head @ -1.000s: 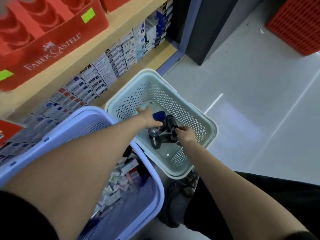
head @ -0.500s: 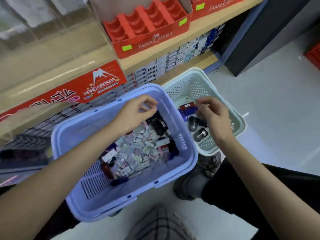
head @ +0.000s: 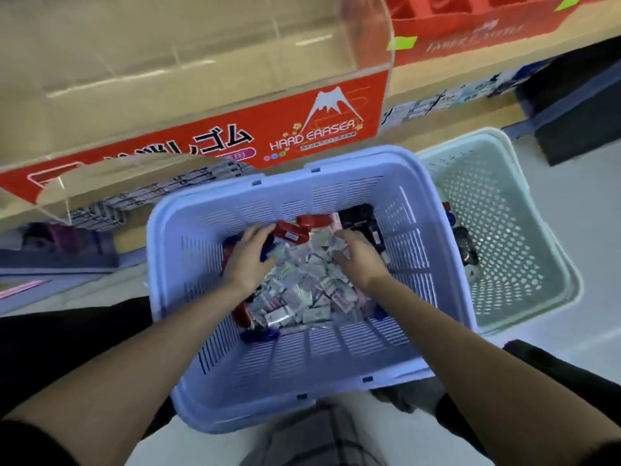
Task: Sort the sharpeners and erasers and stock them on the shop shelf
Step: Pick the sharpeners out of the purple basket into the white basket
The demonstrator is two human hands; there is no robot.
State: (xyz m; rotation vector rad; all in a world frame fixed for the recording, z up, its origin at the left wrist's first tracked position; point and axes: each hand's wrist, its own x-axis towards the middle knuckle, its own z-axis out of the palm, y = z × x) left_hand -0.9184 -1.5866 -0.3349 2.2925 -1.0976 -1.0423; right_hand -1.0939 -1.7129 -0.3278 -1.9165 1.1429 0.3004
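A purple basket [head: 336,358] in front of me holds a heap of small wrapped erasers [head: 302,290], with red sharpeners [head: 292,232], a blue one [head: 258,335] and a black one [head: 361,220] around it. Both hands are inside this basket. My left hand [head: 248,260] lies on the left of the heap, its fingertips touching a red sharpener. My right hand [head: 359,260] digs its curled fingers into the erasers beside the black sharpener; what it holds is hidden. To the right, a pale green basket [head: 524,183] contains a few dark sharpeners [head: 465,250].
Above the baskets, on the wooden shelf, stands a clear acrylic bin with a red "Hard Eraser" label [head: 322,122]. A red Faber-Castell tray [head: 470,31] is to its right. Rows of small boxes [head: 437,102] fill the lower shelf. My legs and the pale floor are below.
Both hands left the green basket, where they handled dark sharpeners, and moved into the purple basket. My view swung left and up toward the eraser bin.
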